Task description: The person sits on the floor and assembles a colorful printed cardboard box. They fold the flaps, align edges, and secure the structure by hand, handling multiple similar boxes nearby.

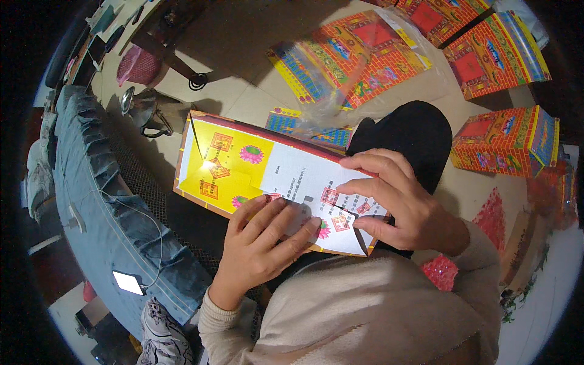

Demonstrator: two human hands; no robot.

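Observation:
A long folded paper box (283, 159) lies across my lap with its yellow and white face up. That face carries pink lotus prints, red seal marks and dark lettering, and its flaps meet in folded slits. My left hand (264, 243) rests flat on the near middle of the face, fingers spread. At the right end my right hand (407, 207) grips the box, its fingers bent over the far side and its thumb at the corner flap. The box's underside is hidden.
Several brick-patterned paper boxes (499, 55) stand at the far right, another (505, 140) nearer. Flat printed sheets under clear plastic (365, 55) lie on the tiled floor. At left are a metal kettle (155, 112), a blue ruffled cover (121, 201) and a lit phone (128, 282) on a cable.

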